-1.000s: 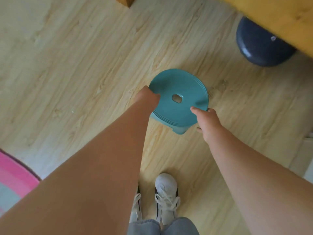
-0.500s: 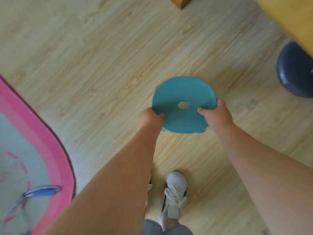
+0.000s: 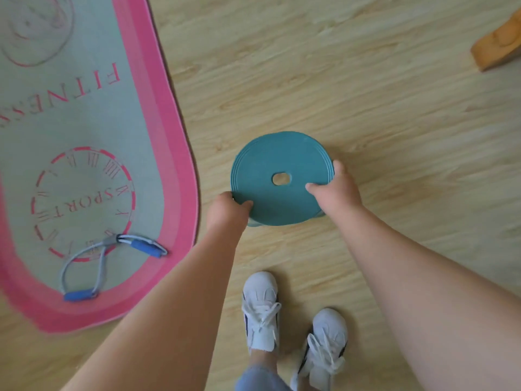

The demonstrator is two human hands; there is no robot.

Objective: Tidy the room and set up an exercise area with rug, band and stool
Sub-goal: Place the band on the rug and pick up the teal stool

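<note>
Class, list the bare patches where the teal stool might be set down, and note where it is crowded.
Bare floor lies beyond the stool, between the rug and the wooden leg, and to the stool's right. The rug around FITNESS is free. Crowded: the rug's near end, where the band lies, and by the shoes.

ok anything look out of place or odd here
Nothing stands out: the rug lies flat, the band rests on it, and the left hand and right hand grip the upright stool beside it.

Band (image 3: 112, 262) lies on rug (image 3: 158, 114); stool (image 3: 279, 179) just right of rug
</note>
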